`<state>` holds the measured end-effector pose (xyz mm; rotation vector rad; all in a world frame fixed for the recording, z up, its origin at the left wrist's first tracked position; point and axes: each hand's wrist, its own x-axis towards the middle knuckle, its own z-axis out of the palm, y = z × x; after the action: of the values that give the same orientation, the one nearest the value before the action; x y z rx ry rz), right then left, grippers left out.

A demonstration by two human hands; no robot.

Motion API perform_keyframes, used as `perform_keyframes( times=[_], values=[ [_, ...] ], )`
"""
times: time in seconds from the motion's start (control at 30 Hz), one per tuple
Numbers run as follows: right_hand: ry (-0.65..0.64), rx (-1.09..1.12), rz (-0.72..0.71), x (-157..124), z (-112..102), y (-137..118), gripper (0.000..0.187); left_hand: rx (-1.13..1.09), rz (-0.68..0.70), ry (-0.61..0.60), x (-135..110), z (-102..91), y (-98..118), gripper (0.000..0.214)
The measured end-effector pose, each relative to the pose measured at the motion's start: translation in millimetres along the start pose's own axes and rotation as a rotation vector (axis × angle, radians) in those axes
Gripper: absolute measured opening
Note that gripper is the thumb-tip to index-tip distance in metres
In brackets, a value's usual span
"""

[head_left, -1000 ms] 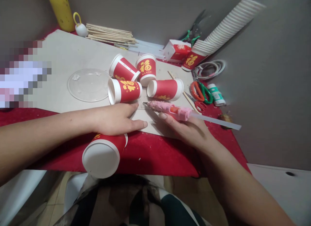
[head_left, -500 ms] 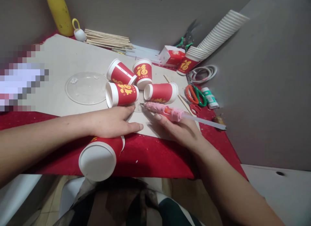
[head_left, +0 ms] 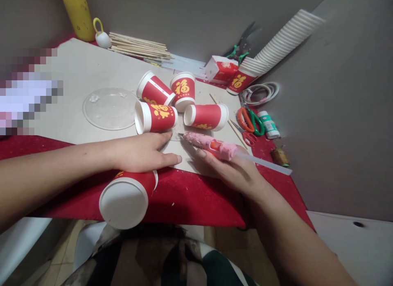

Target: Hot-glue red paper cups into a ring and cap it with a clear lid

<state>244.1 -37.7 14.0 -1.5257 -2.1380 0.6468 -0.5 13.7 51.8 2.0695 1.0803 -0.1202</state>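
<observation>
My right hand (head_left: 235, 169) grips a pink hot glue gun (head_left: 208, 143), with a long translucent glue stick (head_left: 267, 163) out of its back. The nozzle points left, close over a clear plastic disc (head_left: 175, 137) that shows partly between the cups and my hands. My left hand (head_left: 143, 153) lies flat with fingers stretched, its index fingertip at the disc's edge, just below a red paper cup (head_left: 162, 117) on its side. Three more cups form a cluster: one at right (head_left: 206, 116), one behind (head_left: 183, 89), one at back left (head_left: 156, 89). Another cup (head_left: 124, 202) lies below my left wrist.
A second clear disc (head_left: 107, 120) lies left on grey cardboard (head_left: 70, 73). Along the back are wooden sticks (head_left: 138, 47) and a yellow bottle (head_left: 78, 15). At right stand stacked cups (head_left: 241, 81), with scissors (head_left: 245, 120), a green-white bottle (head_left: 269, 124) and a coiled cable (head_left: 260, 92).
The camera view has shifted slightly. The rear of the glue gun has dipped a little, with its glue stick end lower. My left hand and the cups stay in place.
</observation>
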Motion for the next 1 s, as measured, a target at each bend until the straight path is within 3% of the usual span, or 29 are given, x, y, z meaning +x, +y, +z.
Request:
perform_keyframes(
  times=[0.2,0.5,0.67,1.0],
  values=[
    [-0.008,-0.04,-0.058,-3.4,-4.0,-3.5,0.043,0.019,-0.024,0.004,-1.4,-0.8,1.1,0.088],
    [0.034,0.068,0.002,7.5,4.9,-1.6,0.045,0.016,-0.018,0.003,-1.3,-1.7,1.6,0.089],
    [0.012,-0.028,0.035,-0.6,-1.9,-5.8,0.041,0.012,-0.026,-0.004,-1.4,-1.4,2.2,0.089],
    [0.023,0.029,-0.019,0.4,0.3,-2.7,0.043,0.015,-0.022,-0.008,-1.0,-1.6,1.4,0.089]
  ],
)
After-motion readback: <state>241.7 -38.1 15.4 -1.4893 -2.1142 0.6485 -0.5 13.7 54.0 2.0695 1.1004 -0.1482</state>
